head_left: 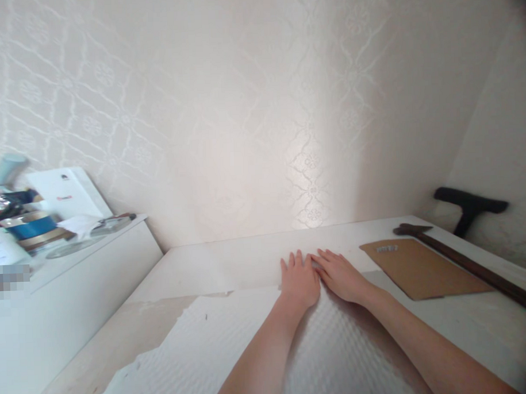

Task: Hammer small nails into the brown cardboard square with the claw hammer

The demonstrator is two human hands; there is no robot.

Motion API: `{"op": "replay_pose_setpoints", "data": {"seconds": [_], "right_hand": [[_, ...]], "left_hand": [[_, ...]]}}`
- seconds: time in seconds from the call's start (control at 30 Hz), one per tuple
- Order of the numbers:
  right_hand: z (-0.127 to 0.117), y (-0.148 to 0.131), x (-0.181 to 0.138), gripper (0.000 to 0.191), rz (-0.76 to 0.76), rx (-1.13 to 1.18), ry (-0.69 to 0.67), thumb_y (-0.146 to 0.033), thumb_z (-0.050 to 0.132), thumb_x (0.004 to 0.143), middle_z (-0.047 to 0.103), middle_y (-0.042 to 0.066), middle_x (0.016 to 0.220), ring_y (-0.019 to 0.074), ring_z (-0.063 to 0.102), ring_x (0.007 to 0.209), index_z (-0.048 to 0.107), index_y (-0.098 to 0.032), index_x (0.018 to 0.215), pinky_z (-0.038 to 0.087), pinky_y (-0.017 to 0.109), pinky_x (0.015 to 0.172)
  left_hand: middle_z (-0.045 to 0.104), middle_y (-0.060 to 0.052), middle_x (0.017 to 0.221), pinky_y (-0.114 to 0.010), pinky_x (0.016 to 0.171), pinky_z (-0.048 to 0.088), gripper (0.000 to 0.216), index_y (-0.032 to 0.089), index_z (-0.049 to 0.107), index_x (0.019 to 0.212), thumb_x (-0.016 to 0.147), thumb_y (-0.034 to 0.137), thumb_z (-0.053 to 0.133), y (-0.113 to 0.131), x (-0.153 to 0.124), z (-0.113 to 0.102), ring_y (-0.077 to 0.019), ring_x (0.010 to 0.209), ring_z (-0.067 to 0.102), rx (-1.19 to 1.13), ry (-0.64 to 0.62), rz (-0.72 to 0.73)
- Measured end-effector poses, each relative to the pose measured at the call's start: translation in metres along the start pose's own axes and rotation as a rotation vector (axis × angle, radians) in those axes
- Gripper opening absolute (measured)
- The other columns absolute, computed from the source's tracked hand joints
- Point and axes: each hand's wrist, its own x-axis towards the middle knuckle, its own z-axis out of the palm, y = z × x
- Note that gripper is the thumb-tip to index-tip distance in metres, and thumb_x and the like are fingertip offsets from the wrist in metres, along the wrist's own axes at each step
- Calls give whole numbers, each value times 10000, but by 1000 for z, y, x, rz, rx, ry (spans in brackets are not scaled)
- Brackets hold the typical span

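My left hand (301,279) lies palm down with its fingers spread, at the far edge of a white sheet with a raised, quilted-looking texture (225,342). Beside it, my right hand (341,276) is also flat with fingers stretched out. The two hands touch or nearly touch at the thumbs and index fingers. Both sets of fingertips reach onto the smooth white surface (231,264) by the wall. The sheet has an uneven left edge and runs back under my forearms.
To the right lies brown cardboard (433,268) with small silvery pieces (386,249). Alongside it is a long wooden-handled hammer-like tool (459,256). A black T-shaped handle (470,204) rises behind. A white cabinet (89,301) at left carries a white box (68,195) and blue roll (31,226).
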Motion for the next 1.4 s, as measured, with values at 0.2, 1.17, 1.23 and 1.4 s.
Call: {"op": "replay_pose_setpoints", "data": {"seconds": [0.2, 1.17, 1.23, 1.4], "right_hand": [[2, 2, 1, 534, -1, 10, 11, -318, 240, 942, 360, 173, 1475, 300, 306, 1367, 432, -128, 1402, 269, 517, 1082], [1, 0, 0, 538, 3, -12, 14, -325, 235, 943, 362, 158, 1477, 295, 313, 1364, 428, -135, 1408, 279, 502, 1085], [3, 1, 0, 537, 2, 1, 29, -332, 234, 942, 363, 159, 1477, 291, 314, 1365, 437, -142, 1402, 280, 512, 1083], [5, 2, 0, 541, -1, 13, 33, -328, 235, 941, 361, 166, 1476, 298, 306, 1368, 430, -131, 1406, 281, 518, 1080]], "left_hand": [[279, -162, 1518, -544, 1125, 199, 545, 120, 329, 1437, 944, 317, 206, 0, 1, 1, -318, 1402, 242, -6, -9, 3], [285, -149, 1518, -534, 1127, 199, 543, 132, 340, 1435, 945, 315, 195, 0, 0, 1, -306, 1405, 242, -7, 2, -4], [293, -148, 1515, -536, 1127, 201, 542, 135, 345, 1432, 946, 317, 189, 0, 0, 2, -306, 1402, 249, -6, 10, -2], [286, -160, 1515, -547, 1126, 200, 545, 124, 350, 1431, 943, 317, 200, -1, 1, 5, -321, 1399, 250, -14, 16, 3]]}}
